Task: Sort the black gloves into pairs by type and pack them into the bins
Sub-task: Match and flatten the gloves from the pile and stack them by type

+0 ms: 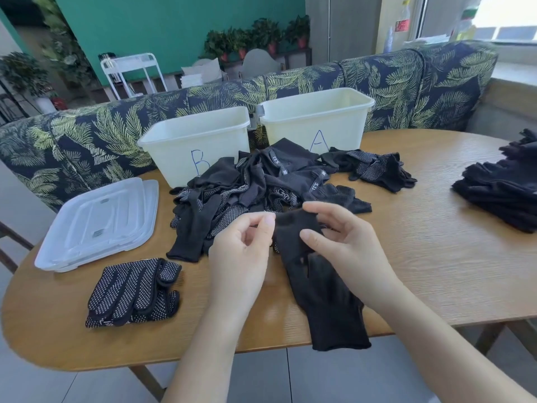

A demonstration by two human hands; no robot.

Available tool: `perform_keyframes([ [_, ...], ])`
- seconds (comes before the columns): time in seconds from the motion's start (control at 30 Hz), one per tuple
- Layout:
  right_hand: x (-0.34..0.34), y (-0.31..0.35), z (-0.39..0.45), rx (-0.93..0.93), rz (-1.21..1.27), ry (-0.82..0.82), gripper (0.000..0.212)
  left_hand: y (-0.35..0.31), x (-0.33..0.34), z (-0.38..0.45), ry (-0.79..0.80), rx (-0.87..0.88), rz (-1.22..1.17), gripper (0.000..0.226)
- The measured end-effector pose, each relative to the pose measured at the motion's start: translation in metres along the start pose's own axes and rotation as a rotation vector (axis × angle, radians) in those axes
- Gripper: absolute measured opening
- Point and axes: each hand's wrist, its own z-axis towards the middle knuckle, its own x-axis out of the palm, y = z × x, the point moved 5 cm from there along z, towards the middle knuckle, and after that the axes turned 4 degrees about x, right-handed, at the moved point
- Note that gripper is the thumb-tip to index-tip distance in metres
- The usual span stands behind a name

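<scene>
Two hands meet over the near middle of the wooden table (436,242) in the head view, both on one plain black glove (319,286). That glove lies flat on the table, its cuff hanging just past the near edge and its finger end up between the hands. The right hand (345,245) grips the finger end: its thumb lies across the top of the fabric and its curled fingers (325,210) reach over the far tip. The left hand (241,251) is loosely curled just left of the glove, thumb and forefinger close together at its upper left edge; whether they actually pinch the fabric I cannot tell.

Just beyond the hands sits a tangled pile of black gloves (247,184), some dotted, some plain. Behind it stand two white bins, bin B (194,141) on the left and bin A (316,117) on the right. A small bunch of dotted gloves (374,167) lies in front of bin A. Near the left edge lie clear lids (98,222), and nearer still a stack of dotted gloves (133,292). At the far right rests a stack of plain black gloves (502,187).
</scene>
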Motion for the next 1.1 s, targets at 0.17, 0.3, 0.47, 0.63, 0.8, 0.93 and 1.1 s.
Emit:
perform_keyframes([
  [0.17, -0.010, 0.003, 0.009, 0.021, 0.332, 0.010, 0.045, -0.003, 0.008, -0.004, 0.113, -0.140, -0.086, 0.019],
  [0.3, -0.013, 0.001, 0.011, 0.054, 0.401, 0.045, 0.048, -0.002, 0.025, -0.007, 0.213, -0.218, -0.288, 0.032],
  [0.47, -0.016, -0.006, 0.003, 0.121, 0.351, 0.112, 0.049, 0.005, 0.040, -0.003, 0.201, -0.292, -0.500, 0.027],
  [0.63, -0.016, -0.008, -0.010, 0.176, 0.244, 0.198, 0.049, 0.022, 0.040, 0.005, 0.118, -0.263, -0.460, 0.035],
  [0.8, -0.014, -0.010, -0.010, 0.217, 0.226, 0.214, 0.048, 0.024, 0.044, 0.003, 0.160, -0.182, -0.448, 0.046],
  [0.93, -0.019, -0.010, -0.004, 0.192, 0.212, 0.119, 0.050, 0.023, 0.044, -0.004, 0.244, -0.124, -0.418, 0.051],
  [1.1, -0.027, -0.007, -0.007, 0.168, 0.161, 0.107, 0.058, 0.023, 0.044, -0.017, 0.281, -0.079, -0.301, 0.054],
])
